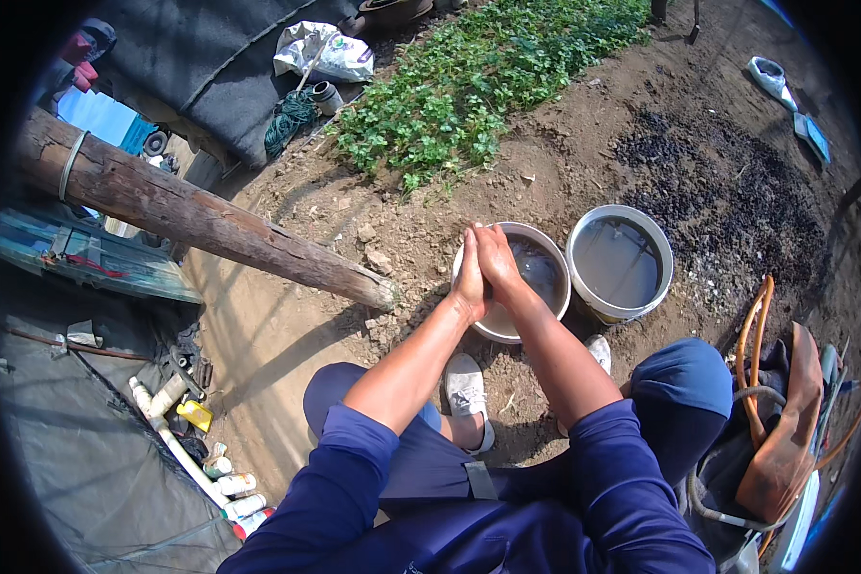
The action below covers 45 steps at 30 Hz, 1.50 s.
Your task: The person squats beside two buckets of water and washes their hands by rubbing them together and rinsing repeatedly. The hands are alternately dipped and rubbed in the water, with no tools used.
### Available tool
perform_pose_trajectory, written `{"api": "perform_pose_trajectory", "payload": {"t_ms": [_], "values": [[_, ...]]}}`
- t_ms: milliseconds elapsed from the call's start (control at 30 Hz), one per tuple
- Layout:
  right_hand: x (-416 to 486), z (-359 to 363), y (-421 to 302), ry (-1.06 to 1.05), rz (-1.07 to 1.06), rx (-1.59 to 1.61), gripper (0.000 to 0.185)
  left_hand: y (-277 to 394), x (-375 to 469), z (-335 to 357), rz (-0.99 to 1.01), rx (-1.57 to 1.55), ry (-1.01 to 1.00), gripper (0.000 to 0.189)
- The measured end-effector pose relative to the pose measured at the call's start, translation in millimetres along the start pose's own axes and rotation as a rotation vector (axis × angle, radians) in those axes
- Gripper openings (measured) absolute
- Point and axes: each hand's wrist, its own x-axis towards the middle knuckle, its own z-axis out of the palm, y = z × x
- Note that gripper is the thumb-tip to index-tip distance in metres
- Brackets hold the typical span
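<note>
My left hand [468, 280] and my right hand [497, 257] are pressed palm to palm, with wet-looking skin and the fingers straight and pointing away from me. Both are over the left side of a white plastic bucket [564, 290] that holds murky water [542, 267] with a few ripples or bubbles. The joined palms hide whatever may lie between them. Close on the right stands a second white bucket [618, 313], nearly full of cloudy grey water [606, 262].
A leaning wooden post [258, 251] meets the soil left of the buckets. Green leafy plants [438, 107] grow beyond. Dark granular material [725, 194] covers ground at right. An orange hose [750, 344] loops beside my knee. Several bottles [235, 484] lie lower left by a white pipe [190, 463].
</note>
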Motion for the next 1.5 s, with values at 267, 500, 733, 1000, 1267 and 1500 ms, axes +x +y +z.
{"api": "perform_pose_trajectory", "payload": {"t_ms": [267,500,733,1000,1267,1500], "values": [[13,-47,102,0.467,0.385,0.200,0.049,2,-3,-15,-0.183,-0.240,-0.174,0.141],[-3,-30,120,0.353,0.528,1.166,0.030,-18,15,-54,-0.177,-0.217,0.107,0.144],[-54,48,15,0.188,-0.452,-0.080,0.043,-7,48,-71,-0.074,-0.280,0.104,0.134],[-28,33,24,0.204,-0.371,-0.198,0.070,11,45,-38,0.091,-0.111,0.060,0.133],[-27,21,11,0.240,0.106,0.691,0.081,15,37,-10,0.127,-0.212,0.015,0.142],[-68,48,-8,0.233,-0.262,-0.087,0.081,35,60,-52,0.253,-0.316,0.162,0.112]]}}
